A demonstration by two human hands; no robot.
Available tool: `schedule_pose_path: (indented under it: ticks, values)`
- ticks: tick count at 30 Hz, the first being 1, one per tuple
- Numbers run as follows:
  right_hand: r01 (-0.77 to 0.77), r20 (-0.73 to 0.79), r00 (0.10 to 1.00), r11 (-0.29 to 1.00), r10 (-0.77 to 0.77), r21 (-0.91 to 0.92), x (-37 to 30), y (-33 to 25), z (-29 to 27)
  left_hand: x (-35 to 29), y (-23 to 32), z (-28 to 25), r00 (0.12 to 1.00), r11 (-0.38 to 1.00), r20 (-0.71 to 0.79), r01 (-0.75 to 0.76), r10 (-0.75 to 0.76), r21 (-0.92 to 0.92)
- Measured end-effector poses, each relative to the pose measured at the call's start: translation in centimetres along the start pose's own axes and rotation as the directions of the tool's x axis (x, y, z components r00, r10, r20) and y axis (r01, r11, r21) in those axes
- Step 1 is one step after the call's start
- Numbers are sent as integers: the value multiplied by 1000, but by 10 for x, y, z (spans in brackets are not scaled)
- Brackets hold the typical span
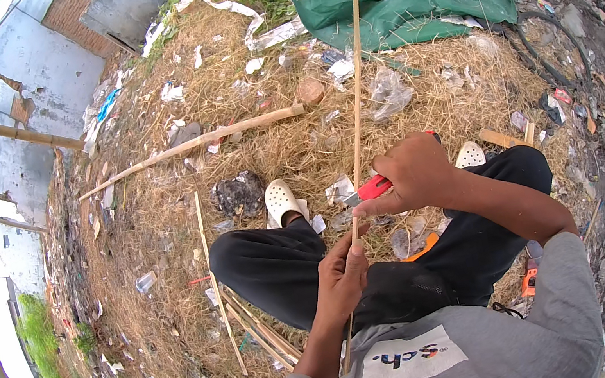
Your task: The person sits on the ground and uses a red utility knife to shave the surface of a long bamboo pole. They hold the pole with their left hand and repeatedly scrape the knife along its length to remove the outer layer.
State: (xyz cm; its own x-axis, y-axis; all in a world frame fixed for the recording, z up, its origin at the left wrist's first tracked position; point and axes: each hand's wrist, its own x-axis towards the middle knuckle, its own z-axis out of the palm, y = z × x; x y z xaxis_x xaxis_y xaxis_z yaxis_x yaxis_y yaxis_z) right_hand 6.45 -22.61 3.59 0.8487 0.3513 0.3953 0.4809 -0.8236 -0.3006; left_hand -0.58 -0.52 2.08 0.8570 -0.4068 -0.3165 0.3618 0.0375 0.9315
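Observation:
A long, thin bamboo strip (357,93) runs from near my lap up past the top edge, slightly tilted. My left hand (342,276) pinches its lower part between thumb and fingers. Just above, my right hand (420,173) is closed round a red utility knife (375,187). Its blade lies against or very near the strip; whether it cuts in, I cannot tell. My right thumb is beside the strip, just below the blade. On the ground by my left knee lie several more bamboo strips (257,327).
A thicker bamboo pole (200,142) lies ahead on straw-littered ground. Beside my left white clog (281,200) sits a dark rock (238,194). A green tarp (409,10) is spread farther off. An orange object (424,246) lies between my legs, another orange item (529,282) by my right side.

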Motion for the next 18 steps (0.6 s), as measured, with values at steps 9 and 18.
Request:
schedule_pose_path:
  ticks: [9, 18]
  values:
    - [54, -71, 996, 994, -60, -91, 4, 11, 9, -1, 5, 0, 999, 999, -45, 5, -3, 48]
    - [-305, -154, 946, 941, 283, -144, 21, 60, -8, -23, -10, 0, 995, 994, -5, 95, -95, 54]
